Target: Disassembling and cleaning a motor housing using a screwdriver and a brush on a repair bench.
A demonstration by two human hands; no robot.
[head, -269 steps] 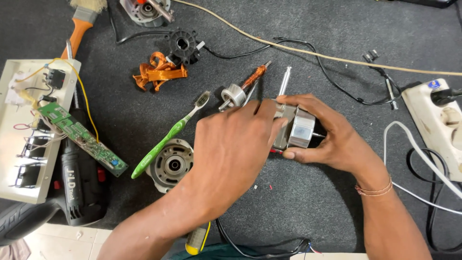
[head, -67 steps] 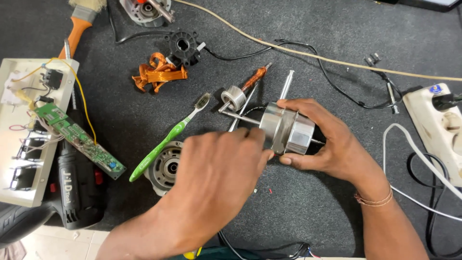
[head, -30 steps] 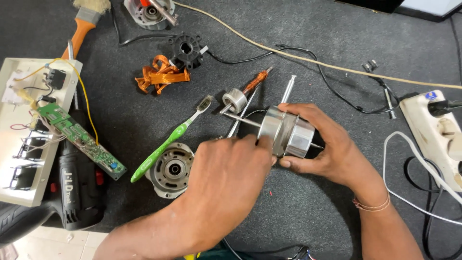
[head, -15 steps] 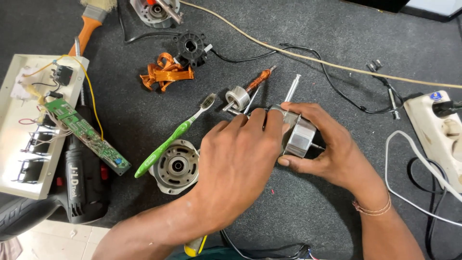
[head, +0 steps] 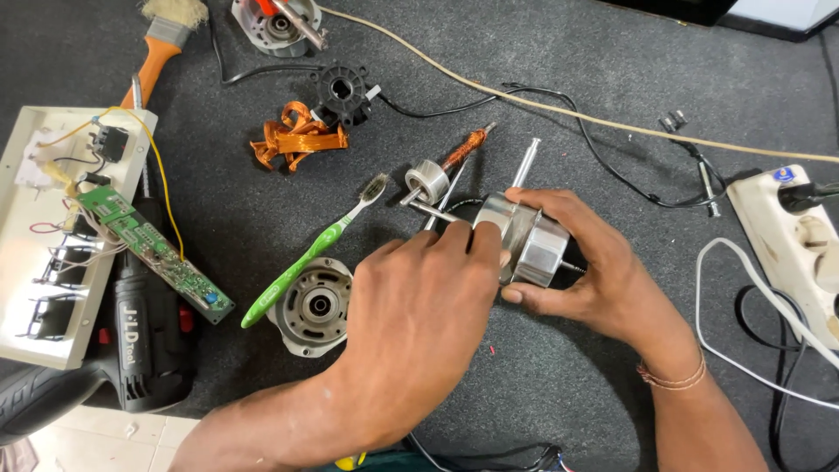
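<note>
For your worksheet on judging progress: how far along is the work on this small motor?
Done: copper winding and end cover lie removed on the mat. In hand: right hand grips the silver rotor; left hand touches its end. Left: the parts remain scattered and unassembled.

We see a dark grey felt-like mat (head: 612,79) as the work surface. Lying on it: a green toothbrush (head: 310,253), a round motor end housing (head: 310,306) just beside its handle, a tangle of copper winding (head: 293,144), a black toothed plastic ring (head: 341,87), a paintbrush with orange handle (head: 162,52), a black cordless drill (head: 144,332), a white panel (head: 35,253) carrying a green circuit board (head: 153,253), and a white power strip (head: 791,236) at the right edge.
</note>
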